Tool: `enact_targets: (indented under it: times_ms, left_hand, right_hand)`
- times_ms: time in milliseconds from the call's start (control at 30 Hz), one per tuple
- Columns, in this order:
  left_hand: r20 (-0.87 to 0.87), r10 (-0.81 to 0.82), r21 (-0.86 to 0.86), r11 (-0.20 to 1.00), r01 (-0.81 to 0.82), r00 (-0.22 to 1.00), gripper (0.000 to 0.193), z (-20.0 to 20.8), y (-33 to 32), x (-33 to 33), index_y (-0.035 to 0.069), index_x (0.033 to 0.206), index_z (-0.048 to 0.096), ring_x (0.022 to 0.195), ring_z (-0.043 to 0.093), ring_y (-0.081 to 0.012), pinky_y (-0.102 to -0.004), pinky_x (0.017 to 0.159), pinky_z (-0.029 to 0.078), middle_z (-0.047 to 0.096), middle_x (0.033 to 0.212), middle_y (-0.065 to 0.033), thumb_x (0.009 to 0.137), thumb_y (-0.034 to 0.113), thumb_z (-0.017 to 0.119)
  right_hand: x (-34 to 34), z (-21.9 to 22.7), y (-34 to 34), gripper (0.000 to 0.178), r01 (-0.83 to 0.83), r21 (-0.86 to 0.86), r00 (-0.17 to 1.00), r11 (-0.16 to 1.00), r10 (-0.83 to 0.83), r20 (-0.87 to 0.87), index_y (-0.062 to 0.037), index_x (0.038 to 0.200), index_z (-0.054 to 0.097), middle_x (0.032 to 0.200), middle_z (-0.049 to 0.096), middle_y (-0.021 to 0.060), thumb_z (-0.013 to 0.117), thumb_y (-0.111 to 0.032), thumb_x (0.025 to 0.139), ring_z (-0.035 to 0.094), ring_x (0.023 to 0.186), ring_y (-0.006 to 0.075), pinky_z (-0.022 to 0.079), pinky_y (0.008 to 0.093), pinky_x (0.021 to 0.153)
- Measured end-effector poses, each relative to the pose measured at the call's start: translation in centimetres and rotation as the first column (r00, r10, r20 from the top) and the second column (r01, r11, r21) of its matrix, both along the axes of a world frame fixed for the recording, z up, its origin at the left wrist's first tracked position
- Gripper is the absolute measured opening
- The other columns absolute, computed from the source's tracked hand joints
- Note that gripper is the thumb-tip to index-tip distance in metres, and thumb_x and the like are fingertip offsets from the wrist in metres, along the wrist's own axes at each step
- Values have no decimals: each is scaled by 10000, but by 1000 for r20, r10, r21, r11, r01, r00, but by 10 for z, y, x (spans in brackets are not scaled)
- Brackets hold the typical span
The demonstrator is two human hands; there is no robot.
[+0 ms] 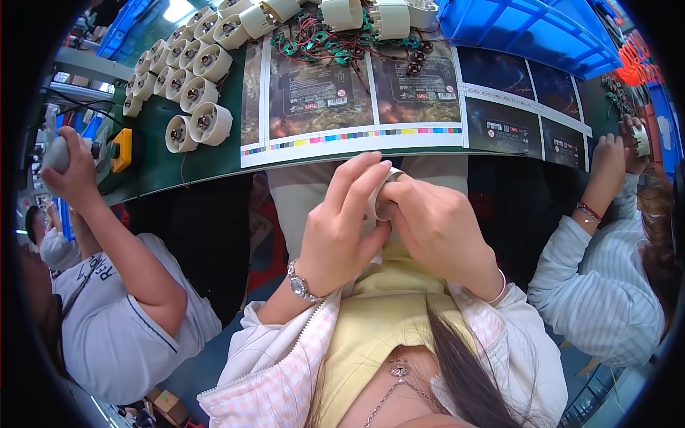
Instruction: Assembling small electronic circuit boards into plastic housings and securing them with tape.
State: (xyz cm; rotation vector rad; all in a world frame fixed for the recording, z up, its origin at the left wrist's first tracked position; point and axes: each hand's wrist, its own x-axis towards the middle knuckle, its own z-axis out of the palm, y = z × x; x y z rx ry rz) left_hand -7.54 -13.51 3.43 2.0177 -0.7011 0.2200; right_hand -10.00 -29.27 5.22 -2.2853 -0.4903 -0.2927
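In front of my chest, just off the table's near edge, both hands are closed around a small cream-white plastic cylinder [384, 207]. My left hand [339, 221] grips it from the left, with its index and middle fingers stretched along the far side. My right hand [441, 227] holds it from the right, fingers bent over its upper end. Most of the cylinder is hidden by my fingers, so its inside does not show. Beyond my hands, printed sheets [321, 93] cover the table edge. On them lies a tangle of red wires with small green circuit boards [325, 46].
Cream round housings [211, 127] with metal parts inside stand in rows at left on the green table [160, 165]. More housings [342, 13] lie at the back, beside a blue crate [528, 36]. A yellow button box [122, 150] sits far left. Co-workers sit on both sides.
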Motion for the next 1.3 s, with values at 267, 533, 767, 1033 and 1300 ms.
enact_targets:
  times_ms: [267,533,767,1033,1300]
  left_hand:
    - [-48,-58,-338,940,39,997,664,-15,11,3,73,1216,621,891,660,-218,-267,644,549,628,1237,-122,584,-11,806]
    - [7,-53,-155,986,53,999,678,4,20,6,42,1200,642,931,700,-240,-276,694,584,677,1178,-169,555,8,851]
    - [29,-166,-278,946,168,986,678,-5,24,10,27,1179,642,923,711,-262,-285,732,592,699,1106,-199,543,33,878]
    - [9,-217,-627,759,175,976,673,13,8,-2,47,1107,627,829,708,-234,-272,667,580,706,1038,-192,511,134,929]
    - [200,6,-433,897,83,980,747,13,-12,7,60,1146,535,815,644,-196,-264,648,533,606,958,-109,533,194,939]
  right_hand:
    - [2,-1,-9,279,2,-32,947,999,9,322,-31,956,670,914,608,71,717,43,692,537,685,183,456,274,576]
    - [-1,-4,-8,281,65,193,960,979,-115,257,-38,890,754,928,631,69,763,71,631,558,724,153,481,243,608]
    - [-2,-2,-12,286,27,514,998,858,4,-59,-26,892,749,912,661,96,779,71,624,585,723,153,479,222,613]
    - [6,-11,-22,265,-122,932,839,341,537,-87,3,936,726,917,658,123,764,77,684,600,753,174,499,231,646]
    - [-2,-26,23,260,289,947,848,-142,498,-184,8,1032,691,984,666,117,675,54,777,618,822,164,519,228,737]
